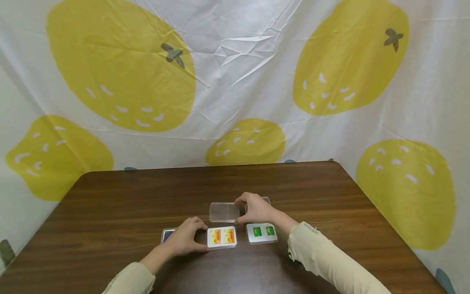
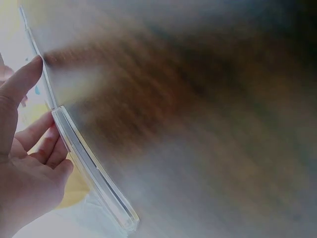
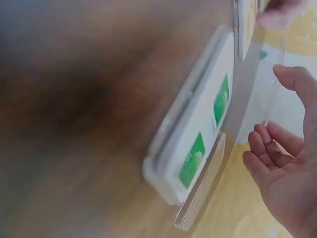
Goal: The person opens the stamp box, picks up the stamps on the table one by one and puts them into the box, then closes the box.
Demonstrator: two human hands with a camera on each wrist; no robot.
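My left hand (image 1: 185, 239) spans the left end of a clear plastic case (image 1: 222, 237) of white cards with orange pictures, thumb at its near corner and fingers at its far corner. A second case (image 1: 167, 234), with purple showing, lies mostly hidden behind that hand. Beyond the orange case, my right hand (image 1: 254, 209) holds the right end of a clear plastic lid (image 1: 222, 212) between thumb and fingers. In the right wrist view the lid's thin edge (image 3: 272, 96) runs between thumb and fingertips. Near the right wrist lies a case with green-pictured cards (image 1: 262, 232).
Another clear lid (image 1: 267, 200) lies behind the right hand, partly covered by it. Everything rests on a dark wooden table (image 1: 139, 196). A white curtain with yellow fruit prints (image 1: 242, 143) hangs behind the table's far edge.
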